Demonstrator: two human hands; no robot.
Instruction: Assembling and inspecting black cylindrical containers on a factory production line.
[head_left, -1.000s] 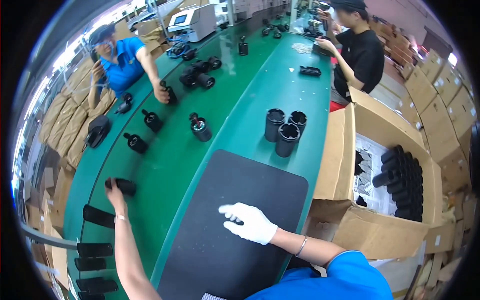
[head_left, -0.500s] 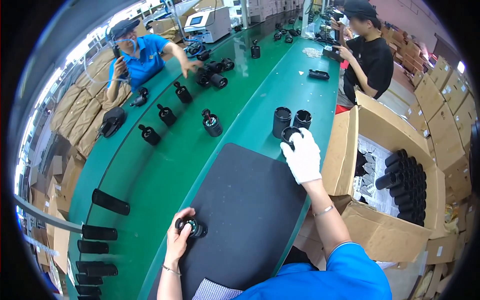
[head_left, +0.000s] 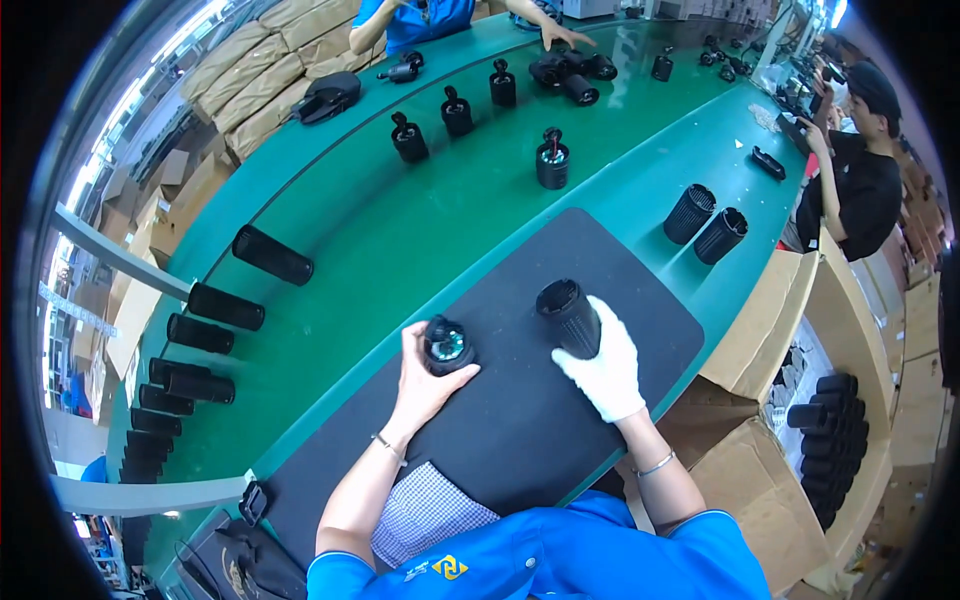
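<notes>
Left hand (head_left: pixel 422 382): bare and gripping; I have its fingers curled round the left side of a black round part (head_left: pixel 452 352), thumb against its lower right, greenish insides facing up between them.
Right hand (head_left: pixel 606 372): white-gloved and gripping; my thumb lies at the left of a black tube (head_left: pixel 570 320), fingers along its right side, its open end tilted away past them.
Mat (head_left: pixel 640 290): dark, beneath both pieces, which are apart; I cannot tell whether either touches it.
Bench (head_left: pixel 640 200): green; two upright tubes (head_left: pixel 691 215) stand beyond the mat.
Cloth (head_left: pixel 430 512): checked, beside my left forearm.
</notes>
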